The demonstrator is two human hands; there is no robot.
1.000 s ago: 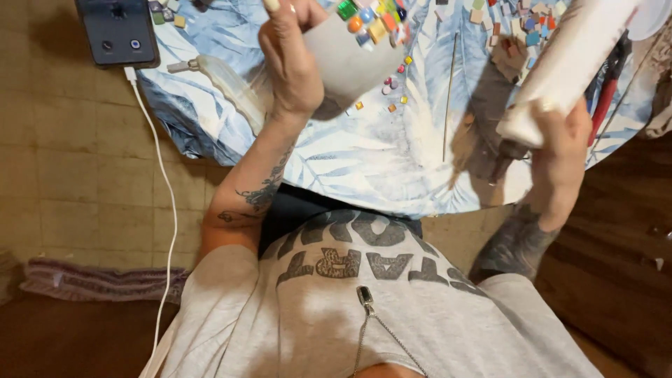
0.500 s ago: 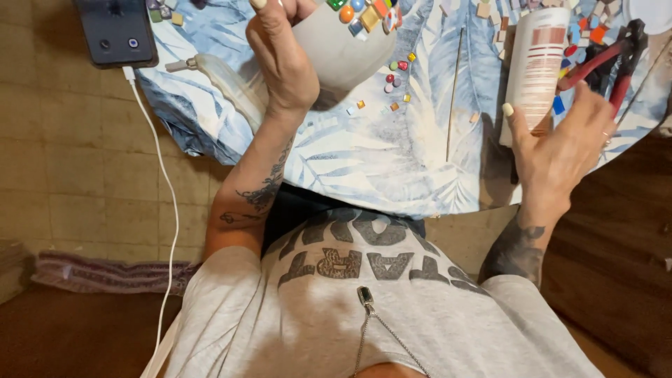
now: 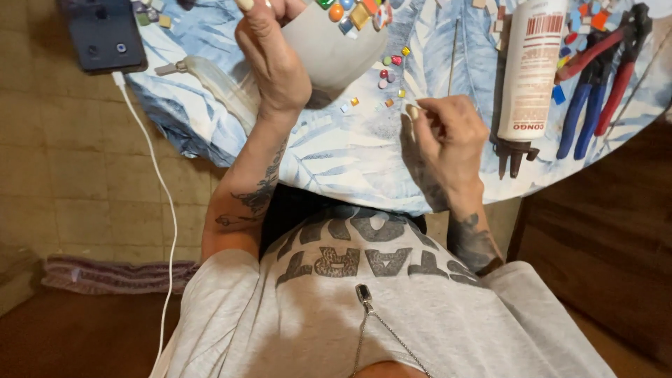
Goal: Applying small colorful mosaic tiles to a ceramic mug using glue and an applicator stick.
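- Grey pot (image 3: 334, 52), partly studded with coloured mosaic tiles, sits at the far edge of the round table (image 3: 336, 161) under a blue leaf-print cloth; the left hand (image 3: 274, 59) is wrapped around its side, clamped on it
- nearest the body, the right hand (image 3: 444, 140) hovers over the cloth, fingers curled together with the tips pinched; whether they hold anything I cannot tell
- loose mosaic tiles (image 3: 389, 73) lie scattered between the two hands, just beside the pot
- white glue bottle (image 3: 532, 70) lies on the cloth right of the right hand; red and blue nippers (image 3: 602, 77) lie beyond it
- dark phone (image 3: 105, 35) rests far left, a white cable (image 3: 157, 182) trailing down
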